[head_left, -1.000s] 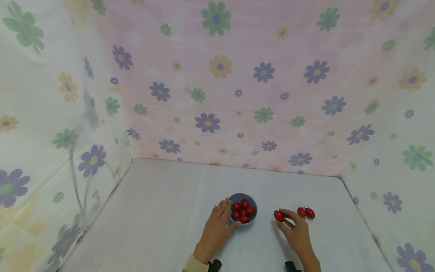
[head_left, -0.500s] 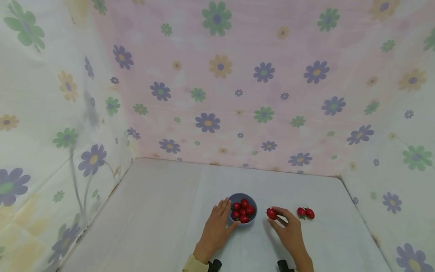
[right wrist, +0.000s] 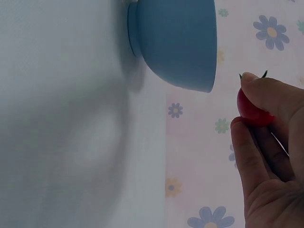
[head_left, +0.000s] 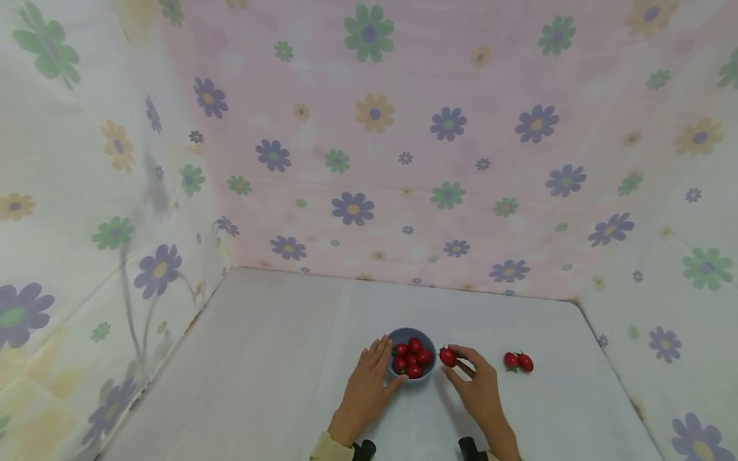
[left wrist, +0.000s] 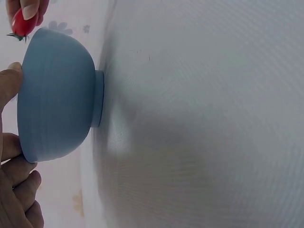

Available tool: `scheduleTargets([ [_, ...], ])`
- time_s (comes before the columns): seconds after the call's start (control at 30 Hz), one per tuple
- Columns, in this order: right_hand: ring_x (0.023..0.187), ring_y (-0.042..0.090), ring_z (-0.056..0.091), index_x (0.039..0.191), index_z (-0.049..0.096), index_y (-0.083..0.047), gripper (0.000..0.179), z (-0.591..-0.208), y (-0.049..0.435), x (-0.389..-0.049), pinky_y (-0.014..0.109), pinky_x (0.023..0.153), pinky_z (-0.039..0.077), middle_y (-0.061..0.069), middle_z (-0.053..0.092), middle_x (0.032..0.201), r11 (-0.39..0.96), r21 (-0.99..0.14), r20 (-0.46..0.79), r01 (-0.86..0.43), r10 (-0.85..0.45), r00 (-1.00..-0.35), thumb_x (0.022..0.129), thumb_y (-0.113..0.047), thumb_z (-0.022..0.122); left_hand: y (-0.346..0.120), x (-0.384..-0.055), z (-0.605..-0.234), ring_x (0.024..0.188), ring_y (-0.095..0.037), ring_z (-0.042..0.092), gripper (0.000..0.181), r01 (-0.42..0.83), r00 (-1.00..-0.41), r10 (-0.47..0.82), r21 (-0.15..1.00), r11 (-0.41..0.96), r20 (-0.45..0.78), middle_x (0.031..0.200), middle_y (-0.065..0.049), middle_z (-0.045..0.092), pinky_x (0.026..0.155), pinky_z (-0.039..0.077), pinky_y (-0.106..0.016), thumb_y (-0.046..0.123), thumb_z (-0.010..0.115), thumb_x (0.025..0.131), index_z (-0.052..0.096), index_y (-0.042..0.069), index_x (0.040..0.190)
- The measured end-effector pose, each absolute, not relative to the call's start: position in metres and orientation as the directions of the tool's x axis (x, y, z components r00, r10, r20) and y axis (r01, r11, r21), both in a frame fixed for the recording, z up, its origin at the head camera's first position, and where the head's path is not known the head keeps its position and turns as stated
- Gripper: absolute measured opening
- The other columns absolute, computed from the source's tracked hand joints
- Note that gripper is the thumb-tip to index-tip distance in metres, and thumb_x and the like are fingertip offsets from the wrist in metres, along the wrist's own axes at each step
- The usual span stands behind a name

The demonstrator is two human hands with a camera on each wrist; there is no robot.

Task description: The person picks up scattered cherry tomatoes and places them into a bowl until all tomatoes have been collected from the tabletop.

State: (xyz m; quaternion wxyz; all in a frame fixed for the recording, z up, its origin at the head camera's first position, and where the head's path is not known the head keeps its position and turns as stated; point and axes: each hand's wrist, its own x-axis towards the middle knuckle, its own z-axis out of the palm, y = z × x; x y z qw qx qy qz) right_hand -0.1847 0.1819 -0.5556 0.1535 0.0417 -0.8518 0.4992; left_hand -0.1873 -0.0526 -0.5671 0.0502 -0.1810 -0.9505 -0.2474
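Observation:
My right hand (head_left: 475, 384) pinches a cherry tomato (head_left: 447, 356) between thumb and fingertips, just right of the bowl's rim. In the right wrist view this tomato (right wrist: 254, 109) shows green sepals and is raised at about rim height. The small blue-grey bowl (head_left: 429, 374) stands upright on the table with several red cherry tomatoes (head_left: 414, 371) inside. Against its left side rests my left hand (head_left: 364, 388), fingers extended and thumb spread along the near rim. The left wrist view shows the thumb (left wrist: 12, 80) and fingers touching the bowl (left wrist: 57, 99) at the rim.
Two more cherry tomatoes (head_left: 518, 362) lie together on the white table (head_left: 277, 358), right of my right hand. Flower-printed cloth walls (head_left: 369, 166) enclose the table at the back and both sides.
My right hand has carried its cherry tomato leftward, from near the two loose tomatoes to beside the bowl's rim. The left hand and the bowl have stayed in place.

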Motion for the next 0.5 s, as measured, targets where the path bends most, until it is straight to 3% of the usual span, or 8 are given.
scheduleTargets([
  [0.27, 0.108, 0.028, 0.070, 0.121, 0.069, -0.005, 0.048, -0.554, 0.171, -0.192, 0.034, 0.088, 0.060, 0.008, 0.072, 0.117, 0.464, -0.796, 0.448, -0.388, 0.020, -0.894, 0.078, 0.009, 0.083, -0.053, -0.187, -0.565, 0.151, -0.031, 0.035, 0.077, 0.374, -0.927, 0.322, 0.446, 0.813, 0.192, 0.162, -0.015, 0.037, 0.122, 0.030, -0.050, 0.052, 0.055, 0.101, 0.040, -0.001, 0.154],
  [0.5, 0.109, 0.025, 0.069, 0.120, 0.070, -0.005, 0.047, -0.549, 0.159, -0.194, 0.034, 0.088, 0.060, 0.013, 0.072, 0.117, 0.421, -0.808, 0.457, -0.412, 0.006, -0.889, 0.077, 0.009, 0.083, -0.052, -0.186, -0.566, 0.151, -0.031, 0.035, 0.077, 0.370, -0.929, 0.319, 0.438, 0.819, 0.188, 0.163, -0.015, 0.037, 0.122, 0.030, -0.051, 0.052, 0.056, 0.101, 0.040, -0.001, 0.154],
])
